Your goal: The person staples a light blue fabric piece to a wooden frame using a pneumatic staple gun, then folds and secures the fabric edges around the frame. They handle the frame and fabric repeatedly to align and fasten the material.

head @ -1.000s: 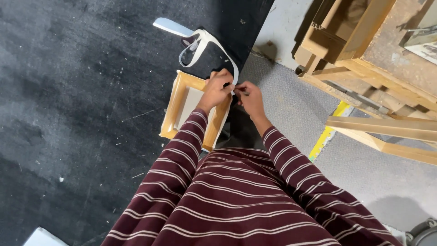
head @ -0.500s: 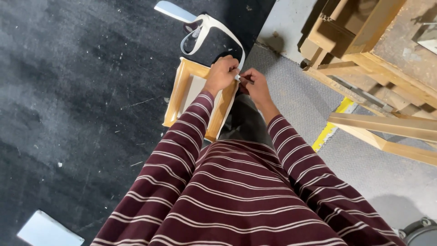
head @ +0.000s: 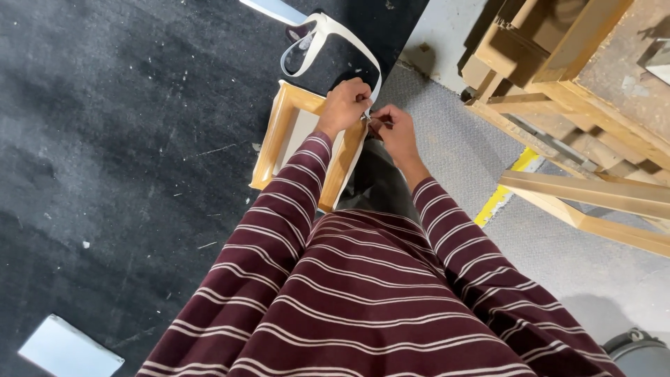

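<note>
Since the earlier frame, both hands stay at the frame's [head: 307,143] 1 o'clock corner; left hand [head: 343,106] fingers curled, right hand [head: 392,129] fingers pinching the strap [head: 333,29].

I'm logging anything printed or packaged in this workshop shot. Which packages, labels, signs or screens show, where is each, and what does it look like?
None that can be told: no package, label, sign or screen shows.
Nearest to a marking: a yellow floor stripe, slanted, right of the person's right hand.
Both hands, left hand too, meet at the wooden frame.
</note>
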